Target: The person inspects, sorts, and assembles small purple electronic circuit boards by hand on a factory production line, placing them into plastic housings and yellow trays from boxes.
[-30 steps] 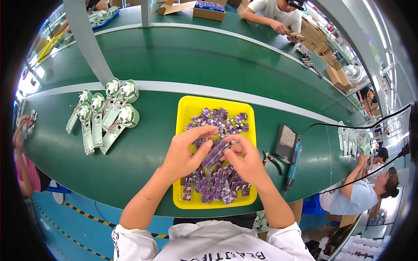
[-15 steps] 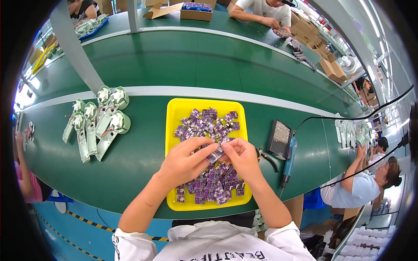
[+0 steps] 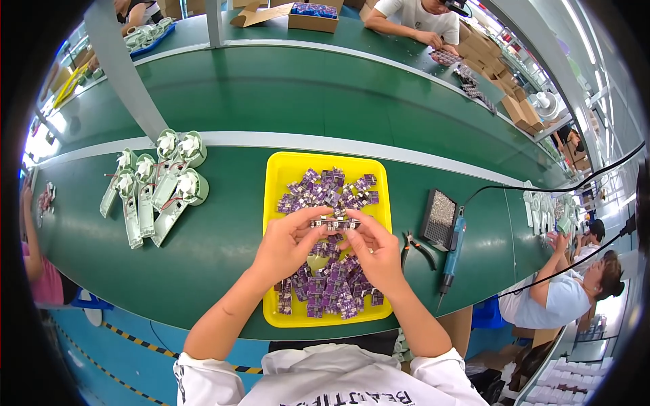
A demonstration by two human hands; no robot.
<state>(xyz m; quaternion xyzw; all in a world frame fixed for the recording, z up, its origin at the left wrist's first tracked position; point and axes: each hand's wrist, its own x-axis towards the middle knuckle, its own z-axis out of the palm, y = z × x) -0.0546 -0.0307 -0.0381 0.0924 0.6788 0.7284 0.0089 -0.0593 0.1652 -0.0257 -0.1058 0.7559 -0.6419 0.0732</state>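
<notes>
A short strip of joined circuit boards [image 3: 335, 224] is held level between both hands, with silvery connectors along its side. My left hand [image 3: 286, 238] pinches its left end between thumb and fingers. At the right end, my right hand [image 3: 374, 246] grips it the same way. Directly beneath is a yellow tray [image 3: 272, 196] that bears many small purple circuit boards [image 3: 332, 287], some in a pile near its front and others toward the back. My hands partly cover the boards in the middle.
Right of the tray lie pliers [image 3: 421, 249], a black box of screws [image 3: 439, 215] and a blue electric screwdriver [image 3: 453, 254] with a black cable. Pale green fan housings [image 3: 162, 186] rest on the left. Co-workers sit at either side and across the green bench [image 3: 223, 271].
The board piece has been turned, so its connector edge now shows. My hands have moved slightly apart to its two ends. The whole view has shifted a little.
</notes>
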